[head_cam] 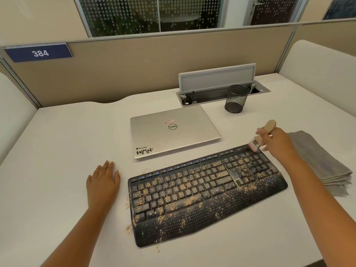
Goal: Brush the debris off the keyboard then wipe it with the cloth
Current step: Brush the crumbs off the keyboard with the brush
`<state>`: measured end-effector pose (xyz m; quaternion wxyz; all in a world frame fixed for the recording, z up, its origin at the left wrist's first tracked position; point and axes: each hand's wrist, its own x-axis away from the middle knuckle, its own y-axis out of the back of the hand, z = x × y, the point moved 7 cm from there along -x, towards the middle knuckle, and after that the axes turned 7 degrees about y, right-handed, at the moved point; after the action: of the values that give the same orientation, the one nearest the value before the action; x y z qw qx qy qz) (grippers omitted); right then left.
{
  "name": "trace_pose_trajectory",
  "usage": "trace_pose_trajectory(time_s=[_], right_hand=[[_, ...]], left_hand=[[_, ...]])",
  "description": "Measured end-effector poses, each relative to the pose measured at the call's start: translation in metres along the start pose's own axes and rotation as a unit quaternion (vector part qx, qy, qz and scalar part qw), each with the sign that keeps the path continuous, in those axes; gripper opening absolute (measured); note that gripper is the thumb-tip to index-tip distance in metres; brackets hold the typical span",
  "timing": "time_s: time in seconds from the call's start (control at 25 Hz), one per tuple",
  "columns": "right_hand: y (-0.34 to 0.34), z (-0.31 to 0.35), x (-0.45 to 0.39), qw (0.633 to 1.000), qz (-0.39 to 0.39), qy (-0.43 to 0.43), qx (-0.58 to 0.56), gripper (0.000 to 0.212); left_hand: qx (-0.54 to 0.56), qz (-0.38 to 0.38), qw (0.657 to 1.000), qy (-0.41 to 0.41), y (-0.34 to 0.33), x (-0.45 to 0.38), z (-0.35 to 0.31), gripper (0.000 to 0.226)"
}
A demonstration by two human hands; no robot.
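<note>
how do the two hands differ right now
The left hand lies flat on the desk with straight fingers, holding nothing; the right hand is raised with its grip curled round the brush. The left hand rests clear of the keyboard, to its left; the right hand works the brush at the keyboard's far right corner. Both are bare.

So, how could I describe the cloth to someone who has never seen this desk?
Start at the black keyboard strewn with tan crumbs on the white desk. Just past its right end, beside the right hand holding the brush, lies the cloth. It is grey, folded in layers, the only soft thing there.
</note>
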<state>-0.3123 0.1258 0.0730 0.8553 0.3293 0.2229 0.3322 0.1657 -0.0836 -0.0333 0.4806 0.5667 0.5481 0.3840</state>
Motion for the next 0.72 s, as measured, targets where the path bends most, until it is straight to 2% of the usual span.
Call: trace_pose_trajectory(time_s=[0.16, 0.32, 0.44, 0.52, 0.6, 0.72], right_hand=[[-0.008, 0.010, 0.011, 1.000, 0.004, -0.006, -0.007, 0.032], [-0.033, 0.038, 0.028, 0.997, 0.046, 0.043, 0.051, 0.056], [-0.058, 0.064, 0.039, 0.989, 0.104, 0.085, 0.058, 0.046], [-0.068, 0.077, 0.044, 0.988, 0.133, 0.078, 0.010, 0.034], [-0.063, 0.080, 0.043, 0.991, 0.114, 0.051, -0.037, 0.030], [-0.045, 0.071, 0.034, 0.998, 0.044, 0.050, -0.011, 0.038]], left_hand=[[-0.001, 0.001, 1.000, 0.000, 0.000, 0.000, 0.000, 0.048], [-0.003, 0.003, 1.000, -0.001, -0.001, 0.000, 0.000, 0.048], [-0.001, 0.006, 1.000, 0.003, -0.001, 0.000, 0.000, 0.048], [-0.001, 0.005, 1.000, 0.004, 0.000, 0.000, 0.000, 0.048], [0.001, 0.004, 1.000, 0.004, 0.000, 0.000, -0.001, 0.048], [-0.001, 0.007, 1.000, 0.004, 0.000, 0.000, -0.001, 0.048]])
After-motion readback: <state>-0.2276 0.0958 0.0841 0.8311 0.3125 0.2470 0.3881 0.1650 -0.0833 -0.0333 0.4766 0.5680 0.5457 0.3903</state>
